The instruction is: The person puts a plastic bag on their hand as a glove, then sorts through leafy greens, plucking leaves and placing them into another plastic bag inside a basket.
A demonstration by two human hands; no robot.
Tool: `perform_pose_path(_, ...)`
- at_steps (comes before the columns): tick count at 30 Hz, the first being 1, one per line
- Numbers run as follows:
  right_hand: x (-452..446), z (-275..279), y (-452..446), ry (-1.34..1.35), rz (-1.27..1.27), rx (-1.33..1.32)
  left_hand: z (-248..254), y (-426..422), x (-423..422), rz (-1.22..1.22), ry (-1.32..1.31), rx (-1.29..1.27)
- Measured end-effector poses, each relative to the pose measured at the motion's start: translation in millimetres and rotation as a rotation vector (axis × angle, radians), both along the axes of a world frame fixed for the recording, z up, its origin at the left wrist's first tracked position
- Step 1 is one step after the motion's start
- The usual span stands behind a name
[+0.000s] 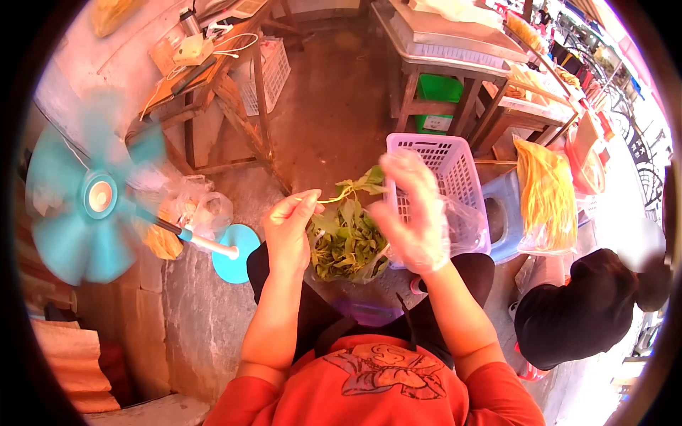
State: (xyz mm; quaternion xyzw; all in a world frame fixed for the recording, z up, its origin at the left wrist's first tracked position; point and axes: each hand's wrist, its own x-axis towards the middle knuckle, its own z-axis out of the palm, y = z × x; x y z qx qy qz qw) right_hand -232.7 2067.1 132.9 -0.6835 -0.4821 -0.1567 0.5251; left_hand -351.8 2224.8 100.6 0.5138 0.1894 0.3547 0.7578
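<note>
left hand (291, 226), center of frame: thumb and index fingertip pinching the thin pale stem of a leafy sprig (368, 182). stem runs right from my fingertips, leaves at the far end, close to my other hand.

right hand (414, 216), just right of center: fingers apart, palm not closed on anything i can see. motion blur on it, so can't tell if the fingers touch the leaves.

leafy greens (347, 248) in a pile, center of frame, below the sprig and between my two hands. clear plastic shows at the pile's lower edge.

lavender basket (478, 192) sits right of center, partly behind my right hand, with clear plastic film (463, 219) against its near part. blue bin (499, 206) just right of that, then a clear bag of yellow strips (543, 192).

left of frame: teal fan (100, 195), blades blurred. green crate (438, 86) under a table, upper right of center. person in black (579, 312) bent over, lower right.
</note>
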Motion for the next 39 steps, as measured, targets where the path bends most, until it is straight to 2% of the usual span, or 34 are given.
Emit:
perform_pose_path(2,-6.6,13.6,10.5,-0.184,-0.002,-0.212,2.3,-6.3,4.3,-0.036,-0.027,-0.04)
perform_pose_path(4,2.3,0.2,19.1,-0.334,0.041,-0.316,2.6,-8.9,8.0,-0.056,-0.057,-0.076)
perform_pose_path(5,6.6,-4.7,20.8,-0.326,0.066,-0.35,3.3,-7.9,7.7,-0.071,-0.054,-0.08)
perform_pose_path(7,4.3,4.3,19.1,-0.132,0.188,-0.412,3.0,-4.0,5.3,-0.085,-0.05,-0.087)
perform_pose_path(10,2.0,-7.4,20.1,-0.026,0.232,-0.242,2.2,3.5,1.2,-0.096,0.014,0.015)
perform_pose_path(13,8.8,-9.8,17.8,-0.05,0.257,-0.259,6.8,8.9,-2.0,-0.112,0.103,0.12)
perform_pose_path(19,12.5,1.4,5.1,-0.223,0.094,-0.371,15.7,8.8,-2.7,-0.185,0.324,0.439)
perform_pose_path(22,9.9,-8.6,3.9,-0.332,-0.078,-0.435,10.4,3.1,0.5,-0.181,0.341,0.617)
perform_pose_path(23,8.6,-13.3,4.6,-0.379,-0.141,-0.444,7.7,-0.6,2.0,-0.154,0.325,0.597)
perform_pose_path(25,3.6,-16.8,4.6,-0.118,-0.131,-0.406,-0.5,-11.1,6.1,-0.098,0.294,0.558)
perform_pose_path(26,0.9,-19.0,4.9,0.012,-0.124,-0.385,-7.8,-14.5,9.1,-0.103,0.268,0.461)
perform_pose_path(29,-3.1,-47.6,13.3,0.507,-0.02,-0.097,-20.4,-26.6,17.7,-0.089,0.165,0.273)
perform_pose_path(30,-5.4,-51.1,14.7,0.59,0.006,-0.033,-24.3,-28.6,19.4,-0.101,0.166,0.255)
perform_pose_path(34,-4.7,-74.2,13.5,0.555,-0.213,-0.045,-45.8,-37.0,22.5,-0.121,0.157,0.133)
perform_pose_path(36,14.9,-76.6,5.5,0.804,-0.374,0.001,-49.1,-29.6,17.6,-0.088,0.097,0.029)
perform_pose_path(37,31.6,-82.9,1.1,0.86,-0.34,0.128,-50.3,-23.9,14.4,-0.07,0.067,-0.023)
perform_pose_path(39,29.1,-80.2,-12.0,1.041,-0.083,0.161,-54.3,-12.7,12.5,-0.109,-0.112,-0.411)
